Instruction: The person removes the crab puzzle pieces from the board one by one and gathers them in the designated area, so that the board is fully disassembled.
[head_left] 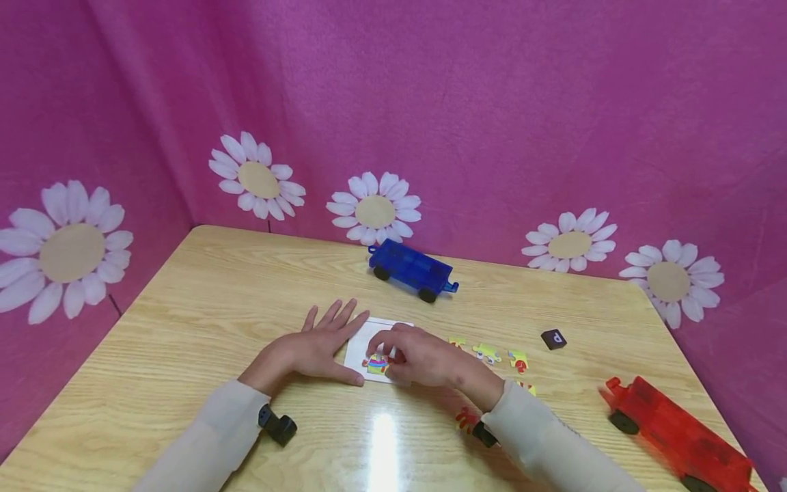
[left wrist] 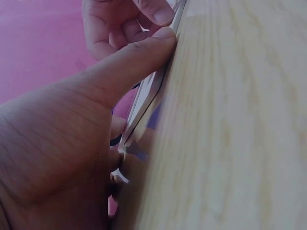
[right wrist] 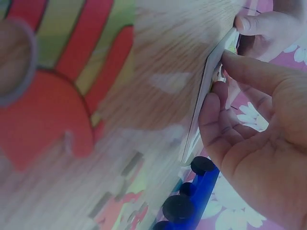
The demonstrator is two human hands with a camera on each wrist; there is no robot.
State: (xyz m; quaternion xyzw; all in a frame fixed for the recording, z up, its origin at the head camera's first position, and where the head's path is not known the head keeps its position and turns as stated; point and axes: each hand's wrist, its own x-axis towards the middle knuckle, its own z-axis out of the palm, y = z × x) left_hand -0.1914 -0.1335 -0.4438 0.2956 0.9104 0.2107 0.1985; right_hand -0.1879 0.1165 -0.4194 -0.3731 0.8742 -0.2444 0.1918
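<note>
A white puzzle board (head_left: 356,352) lies on the table with a colourful printed piece (head_left: 376,365) on it. My left hand (head_left: 321,347) is spread at the board's left side, thumb along the near edge and fingers toward the far edge. Over the board, my right hand (head_left: 425,357) has its fingers curled, the fingertips and thumb pinching at the colourful puzzle piece. The right wrist view shows this thumb and these fingers close against the board's face; the right hand (right wrist: 259,110) hides much of the piece there. Both thumbs come near each other in the left wrist view.
Yellow and red puzzle pieces (head_left: 487,352) lie scattered right of the board, some partly behind the right forearm. A blue toy wagon (head_left: 410,268) stands behind the board. A dark lettered cube (head_left: 554,339) and a red toy wagon (head_left: 676,430) are at the right.
</note>
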